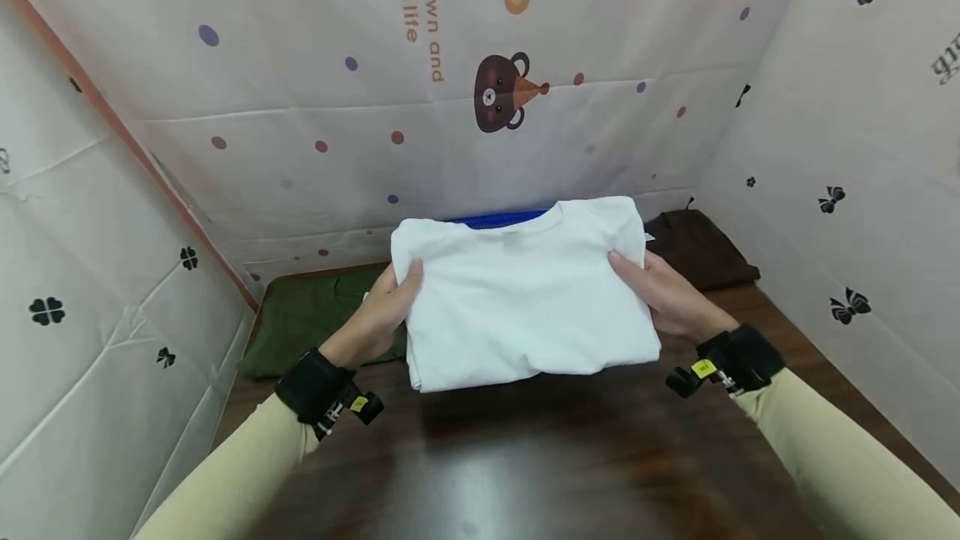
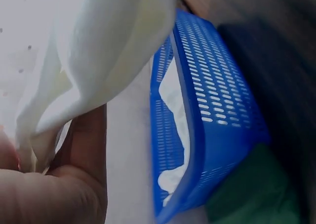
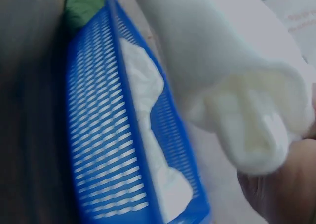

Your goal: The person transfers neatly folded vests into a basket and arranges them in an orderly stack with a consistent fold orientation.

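The brown table (image 1: pixel 480 473) extends from the lower frame edge to beneath the folded white shirt (image 1: pixel 528 298), with its right edge running along the side wall sheet (image 1: pixel 847 190). The shirt is above the table, its lower edge raised and a shadow under it. Both forearms, in pale sleeves (image 1: pixel 232 465), enter from the lower corners and angle inward. The left hand (image 1: pixel 384 304) grips the shirt's left side, thumb on top and fingers underneath. The right hand (image 1: pixel 670 297) grips the opposite side, thumb likewise on top. The shirt's collar faces away from the person. Beyond the shirt is a blue basket (image 2: pixel 210 135), mostly hidden in the head view; white cloth (image 3: pixel 140 75) lies inside. Green cloth (image 1: pixel 315 315) is left of it, brown cloth (image 1: pixel 693 252) right. The back wall sheet (image 1: pixel 300 90) bounds the far side.
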### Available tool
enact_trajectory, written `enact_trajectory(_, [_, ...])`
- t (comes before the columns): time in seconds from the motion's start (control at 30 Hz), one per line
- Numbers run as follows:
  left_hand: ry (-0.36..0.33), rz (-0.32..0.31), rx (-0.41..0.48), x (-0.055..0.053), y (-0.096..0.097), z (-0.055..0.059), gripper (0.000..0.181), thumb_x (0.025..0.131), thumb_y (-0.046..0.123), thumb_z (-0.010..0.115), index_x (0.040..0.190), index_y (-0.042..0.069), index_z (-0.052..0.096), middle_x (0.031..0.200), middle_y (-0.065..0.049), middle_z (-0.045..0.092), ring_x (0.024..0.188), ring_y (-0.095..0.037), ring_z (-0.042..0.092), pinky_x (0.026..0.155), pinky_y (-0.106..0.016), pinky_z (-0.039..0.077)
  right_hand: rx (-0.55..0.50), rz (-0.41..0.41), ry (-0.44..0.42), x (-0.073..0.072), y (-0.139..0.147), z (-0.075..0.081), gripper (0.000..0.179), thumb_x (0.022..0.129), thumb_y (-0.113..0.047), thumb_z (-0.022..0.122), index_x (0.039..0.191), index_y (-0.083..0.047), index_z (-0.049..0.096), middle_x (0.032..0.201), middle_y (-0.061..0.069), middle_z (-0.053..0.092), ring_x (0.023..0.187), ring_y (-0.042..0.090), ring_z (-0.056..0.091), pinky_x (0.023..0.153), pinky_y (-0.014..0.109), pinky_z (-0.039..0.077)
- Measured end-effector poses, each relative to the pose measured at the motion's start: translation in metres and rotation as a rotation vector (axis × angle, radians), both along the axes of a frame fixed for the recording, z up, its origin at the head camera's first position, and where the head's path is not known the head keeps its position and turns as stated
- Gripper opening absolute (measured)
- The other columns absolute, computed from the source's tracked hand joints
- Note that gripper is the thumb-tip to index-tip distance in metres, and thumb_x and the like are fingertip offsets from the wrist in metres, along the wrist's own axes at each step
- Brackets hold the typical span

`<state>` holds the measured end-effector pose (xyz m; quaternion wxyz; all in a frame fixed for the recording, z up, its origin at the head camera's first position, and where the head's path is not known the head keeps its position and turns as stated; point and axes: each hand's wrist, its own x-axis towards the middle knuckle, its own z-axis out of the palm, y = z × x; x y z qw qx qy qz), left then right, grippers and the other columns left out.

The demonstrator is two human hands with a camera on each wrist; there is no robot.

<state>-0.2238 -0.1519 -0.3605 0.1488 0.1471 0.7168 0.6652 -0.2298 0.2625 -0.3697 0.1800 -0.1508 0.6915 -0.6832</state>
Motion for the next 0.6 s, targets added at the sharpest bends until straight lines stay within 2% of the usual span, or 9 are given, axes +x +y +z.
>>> enact_trajectory(0.1, [-0.075, -0.019, 0.064, -0.003, -0.002, -0.005, 0.049, 0.109, 0.042, 0.046, 0.152, 0.03, 0.025, 0.131, -0.016, 0.052, 0.113, -0.031, 0.061, 0.086, -0.045, 0.056, 0.004, 0.046, 0.016, -0.009, -0.004, 0.015, 0.043, 0.113, -0.037, 0.038, 0.149, -0.013, 0.033, 0.122, 0.016, 0.057, 0.104, 0.03, 0.07, 0.081, 0.055, 0.06])
enact_trajectory(0.23, [-0.152, -0.11, 0.124, -0.004, -0.005, -0.009, 0.066, 0.104, 0.013, 0.062, 0.154, 0.029, 0.021, 0.146, -0.016, 0.045, 0.125, -0.033, 0.059, 0.093, -0.051, 0.056, 0.037, 0.061, 0.005, -0.02, -0.009, 0.03, 0.043, 0.112, -0.037, 0.04, 0.147, -0.011, 0.036, 0.12, 0.017, 0.057, 0.102, 0.031, 0.071, 0.081, 0.053, 0.061])
enact_trajectory(0.3, [-0.176, -0.142, 0.119, -0.004, -0.006, -0.01, 0.068, 0.102, 0.003, 0.062, 0.154, 0.024, 0.025, 0.148, -0.016, 0.044, 0.127, -0.033, 0.058, 0.096, -0.051, 0.055, 0.061, 0.054, -0.003, -0.024, -0.012, 0.035, 0.043, 0.112, -0.037, 0.041, 0.146, -0.011, 0.036, 0.12, 0.016, 0.058, 0.101, 0.03, 0.071, 0.08, 0.051, 0.061])
enact_trajectory(0.37, [-0.191, -0.142, 0.095, -0.004, -0.007, -0.011, 0.062, 0.103, 0.001, 0.06, 0.154, 0.017, 0.031, 0.147, -0.017, 0.047, 0.126, -0.032, 0.059, 0.097, -0.049, 0.055, 0.081, 0.053, -0.01, -0.026, -0.013, 0.039, 0.044, 0.112, -0.037, 0.041, 0.146, -0.01, 0.037, 0.119, 0.017, 0.058, 0.1, 0.029, 0.071, 0.08, 0.05, 0.061])
enact_trajectory(0.47, [-0.189, -0.132, 0.049, -0.005, -0.009, -0.012, 0.052, 0.105, 0.003, 0.056, 0.153, 0.008, 0.035, 0.144, -0.019, 0.05, 0.123, -0.029, 0.061, 0.099, -0.045, 0.054, 0.111, 0.046, -0.02, -0.029, -0.015, 0.042, 0.044, 0.112, -0.037, 0.041, 0.146, -0.009, 0.037, 0.119, 0.016, 0.058, 0.1, 0.028, 0.071, 0.082, 0.049, 0.061])
enact_trajectory(0.6, [-0.176, -0.128, -0.002, -0.009, -0.01, -0.009, 0.048, 0.108, 0.006, 0.051, 0.153, 0.005, 0.034, 0.142, -0.02, 0.052, 0.12, -0.028, 0.063, 0.098, -0.045, 0.055, 0.146, 0.015, -0.004, -0.033, -0.014, 0.045, 0.046, 0.111, -0.038, 0.042, 0.147, -0.01, 0.035, 0.121, 0.016, 0.057, 0.101, 0.027, 0.071, 0.082, 0.049, 0.061])
